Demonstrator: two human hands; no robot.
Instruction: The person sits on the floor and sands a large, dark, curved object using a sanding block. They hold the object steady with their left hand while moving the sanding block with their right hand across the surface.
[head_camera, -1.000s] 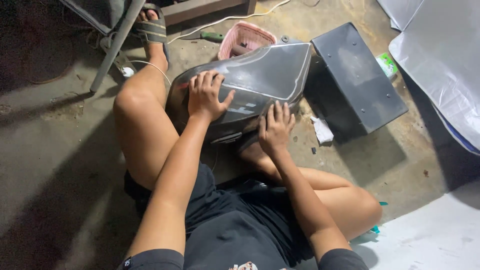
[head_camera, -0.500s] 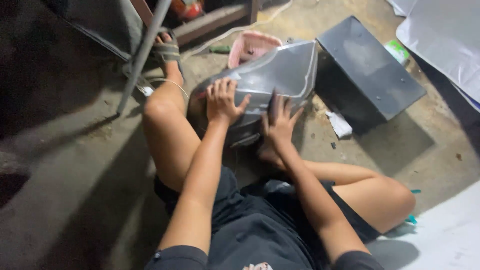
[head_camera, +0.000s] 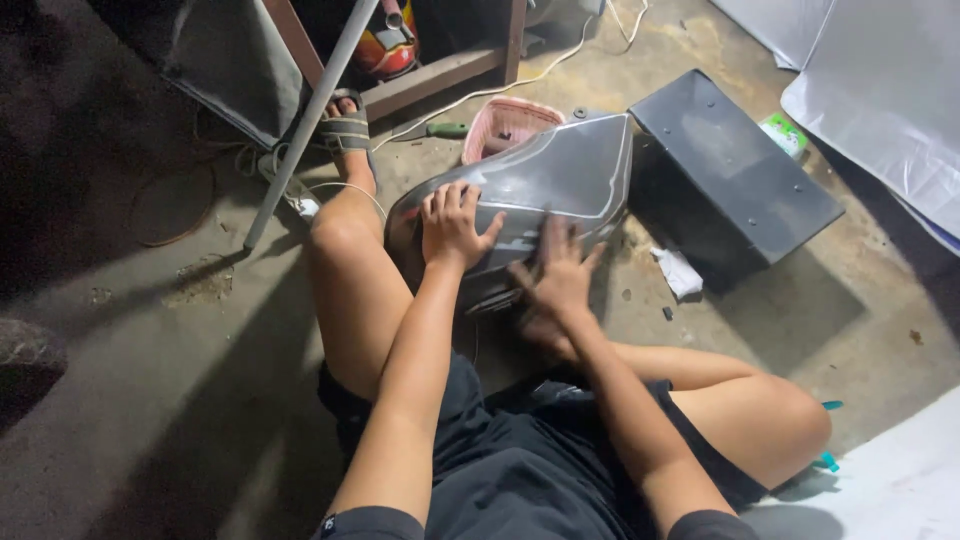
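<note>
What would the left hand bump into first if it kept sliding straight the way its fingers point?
The left hand lies flat on the grey shell, fingers pointing up and away. Going straight on, it would probably cross the shell's top edge and meet the pink basket behind, though depth is hard to judge.

- One view only, from a camera worn on the person's head.
- It looks steeply down and forward over the lap to the concrete floor (head_camera: 180, 400).
- It sits close, at arm's reach of the hands.
</note>
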